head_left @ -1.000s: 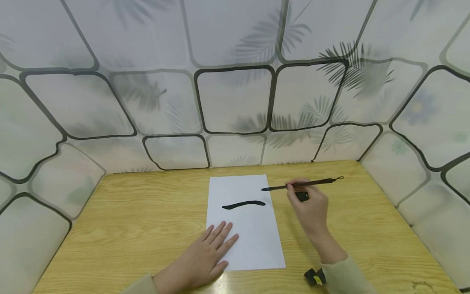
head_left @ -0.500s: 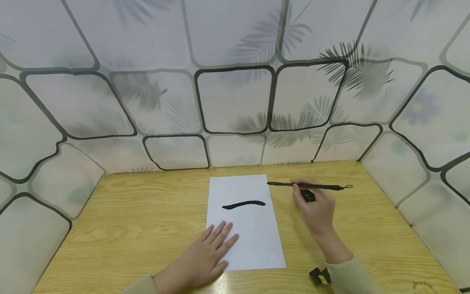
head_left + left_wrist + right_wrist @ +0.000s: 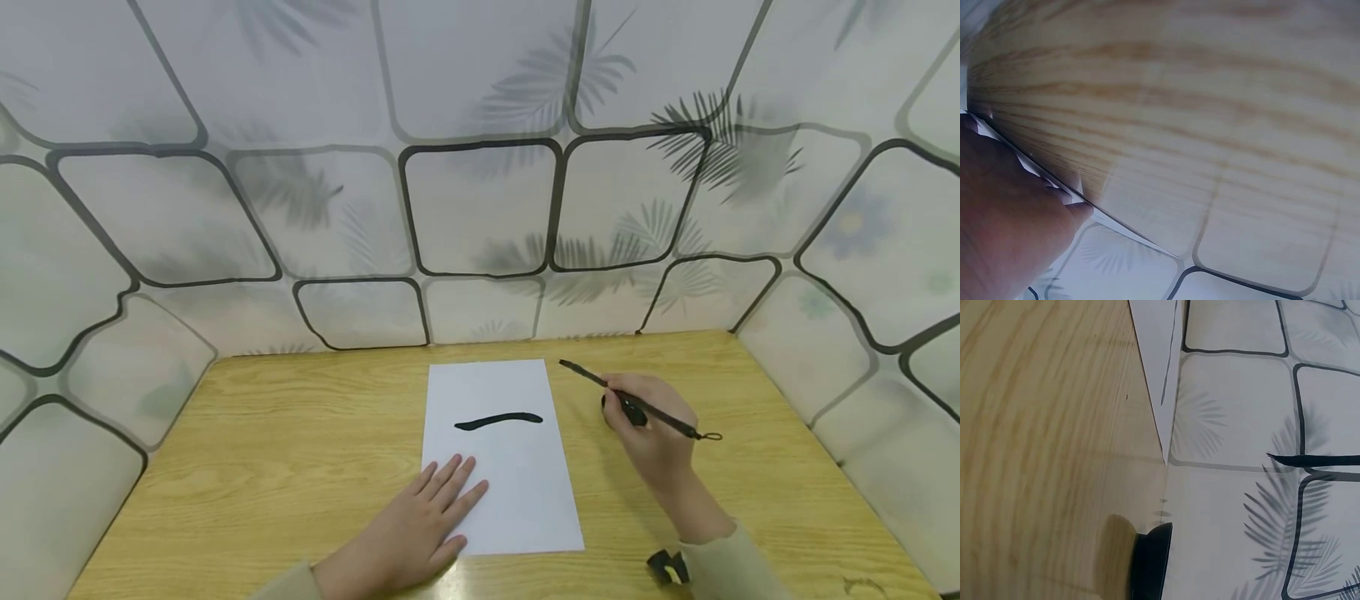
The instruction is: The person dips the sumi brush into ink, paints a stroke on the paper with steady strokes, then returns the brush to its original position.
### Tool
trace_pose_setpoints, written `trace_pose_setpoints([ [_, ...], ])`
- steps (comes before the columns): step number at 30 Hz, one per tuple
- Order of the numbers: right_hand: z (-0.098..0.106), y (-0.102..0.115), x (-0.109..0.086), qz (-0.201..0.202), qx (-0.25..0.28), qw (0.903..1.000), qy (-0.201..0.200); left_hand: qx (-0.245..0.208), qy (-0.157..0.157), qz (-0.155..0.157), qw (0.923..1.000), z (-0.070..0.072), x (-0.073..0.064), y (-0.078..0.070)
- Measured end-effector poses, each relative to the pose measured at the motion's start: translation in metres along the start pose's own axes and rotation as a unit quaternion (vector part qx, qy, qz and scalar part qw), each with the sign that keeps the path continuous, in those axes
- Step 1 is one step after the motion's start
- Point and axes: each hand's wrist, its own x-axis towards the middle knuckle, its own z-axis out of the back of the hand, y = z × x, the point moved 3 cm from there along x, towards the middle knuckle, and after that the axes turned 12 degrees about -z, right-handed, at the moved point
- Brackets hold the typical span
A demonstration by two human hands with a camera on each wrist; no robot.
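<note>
My left hand [image 3: 416,521] lies with fingers spread on the lower left of a white sheet of paper [image 3: 517,483]. In the left wrist view the same hand [image 3: 1016,219] rests along the sheet's edge. One thick black ink stroke [image 3: 498,421] runs across the upper half of the paper. To the right of the sheet, my right hand [image 3: 652,425] pinches a dark writing brush [image 3: 585,372], its tip pointing up and left, off the paper. A small black dish [image 3: 636,412] on the table is partly hidden behind that hand; the right wrist view shows the dish [image 3: 1150,562] and the brush [image 3: 1322,460].
The wood-grain table [image 3: 285,433] ends at a patterned cloth wall [image 3: 480,208] at the back and sides. A black wrist-worn device [image 3: 667,567] sits by the right sleeve.
My right hand has moved right and slightly nearer, carrying the brush away from the paper; its tail end has swung down toward me. The left hand and ink stroke stay as they were.
</note>
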Motion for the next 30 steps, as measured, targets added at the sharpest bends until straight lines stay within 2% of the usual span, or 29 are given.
trace_pose_setpoints([
  [5,0.0,0.004,0.003,0.044,-0.026,0.9985,-0.019,-0.009,0.011,0.005,0.9999,-0.003,-0.001,0.001],
  [13,0.005,0.006,0.009,0.117,-0.026,0.9924,-0.028,-0.012,0.02,0.006,0.9997,-0.005,0.0,0.001],
  [21,0.01,0.011,0.017,0.168,-0.01,0.9839,-0.061,-0.014,0.024,0.009,0.9996,-0.002,0.0,0.001],
  [24,0.012,0.014,0.019,0.184,-0.02,0.981,-0.059,-0.011,0.021,0.007,0.9997,-0.001,0.0,0.0],
  [30,0.02,0.013,0.017,0.207,-0.042,0.9768,-0.031,-0.004,0.013,0.007,0.9999,-0.002,0.0,0.0],
])
